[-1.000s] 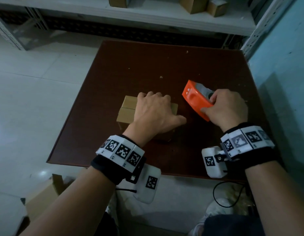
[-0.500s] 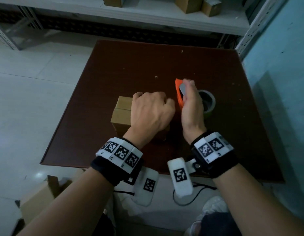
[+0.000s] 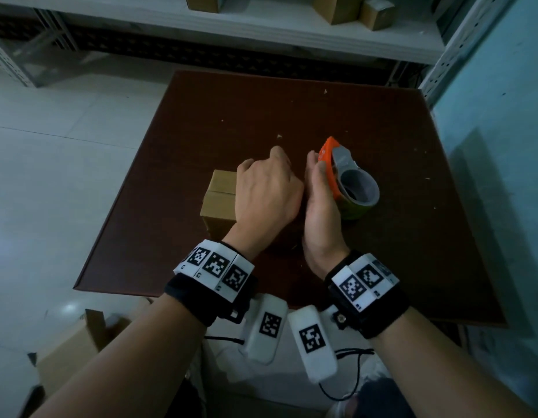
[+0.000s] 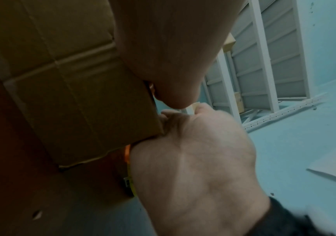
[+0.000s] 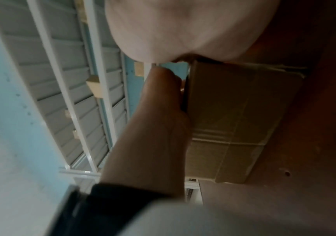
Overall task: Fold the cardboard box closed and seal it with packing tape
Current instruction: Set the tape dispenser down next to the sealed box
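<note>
A small brown cardboard box stands on the dark table with its top flaps folded shut along a middle seam. My left hand lies over the box's right part. Its fingers curl over the far edge, and its thumb is at the box's right edge. My right hand grips an orange tape dispenser with a grey roll of tape, held on edge just right of the box and close beside the left hand. The box's right side is hidden behind both hands.
Grey metal shelving with several small cartons runs behind the table. A blue wall stands close on the right. An open cardboard carton sits on the floor at the near left. Small scraps dot the table top.
My right hand has carried the tape dispenser from the right over to the box's right side and turned it on edge. My left hand has gone from lying flat to curling at the box's right end.
</note>
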`<state>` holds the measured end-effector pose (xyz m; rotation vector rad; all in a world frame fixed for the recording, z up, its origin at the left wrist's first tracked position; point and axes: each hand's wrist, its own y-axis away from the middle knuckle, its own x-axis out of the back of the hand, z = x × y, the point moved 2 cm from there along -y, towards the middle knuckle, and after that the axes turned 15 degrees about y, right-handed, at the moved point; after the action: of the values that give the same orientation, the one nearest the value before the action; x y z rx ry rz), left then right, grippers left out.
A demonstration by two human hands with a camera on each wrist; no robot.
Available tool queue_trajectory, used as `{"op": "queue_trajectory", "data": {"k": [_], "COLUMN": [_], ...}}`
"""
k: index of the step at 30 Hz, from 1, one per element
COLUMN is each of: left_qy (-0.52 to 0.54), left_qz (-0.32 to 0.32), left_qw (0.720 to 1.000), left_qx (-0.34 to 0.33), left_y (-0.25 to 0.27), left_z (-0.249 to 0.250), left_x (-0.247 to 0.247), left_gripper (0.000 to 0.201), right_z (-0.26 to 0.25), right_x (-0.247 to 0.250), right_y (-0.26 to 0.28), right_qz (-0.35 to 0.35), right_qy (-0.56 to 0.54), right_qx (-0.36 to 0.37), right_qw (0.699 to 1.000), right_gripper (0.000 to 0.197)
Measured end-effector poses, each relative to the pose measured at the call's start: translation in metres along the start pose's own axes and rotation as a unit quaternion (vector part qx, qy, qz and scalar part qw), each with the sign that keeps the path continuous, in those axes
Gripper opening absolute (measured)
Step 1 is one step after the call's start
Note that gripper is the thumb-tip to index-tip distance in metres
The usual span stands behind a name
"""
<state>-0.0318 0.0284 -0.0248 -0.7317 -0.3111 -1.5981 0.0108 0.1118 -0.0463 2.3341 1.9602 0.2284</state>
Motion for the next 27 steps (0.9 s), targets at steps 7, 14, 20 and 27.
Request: {"op": "queue_trajectory", "data": {"k": [7, 14, 20, 27], "left_qy": [-0.007, -0.012, -0.041, -0.229], "left_qz": [-0.018, -0.027, -0.087, -0.287], "left_qw": [1.0, 0.999, 0.995, 0.928], "left_qx": [0.012, 0.016, 0.02, -0.067], "left_y": [0.003, 0.002, -0.004, 0.0], "left_z": [0.007, 0.007, 0.005, -0.009], "left_x": [0.002, 0.004, 0.002, 0.016], "left_gripper": [0.039, 0.024, 0.022, 0.102], "right_z": [0.013, 0.014, 0.012, -0.011], "right_x": [0.0, 0.002, 0.007, 0.028], "right_y": [0.005, 0.007, 0.0, -0.018], "right_qz": [0.004, -0.027, -0.061, 0.044], "right_qy": [-0.074, -0.085, -0.055, 0.058], "right_qx": [-0.075, -0.109, -0.158, -0.22], "right_qw": [0.994, 0.99, 0.984, 0.973], "right_gripper": [0.087, 0.054, 0.069, 0.078]}}
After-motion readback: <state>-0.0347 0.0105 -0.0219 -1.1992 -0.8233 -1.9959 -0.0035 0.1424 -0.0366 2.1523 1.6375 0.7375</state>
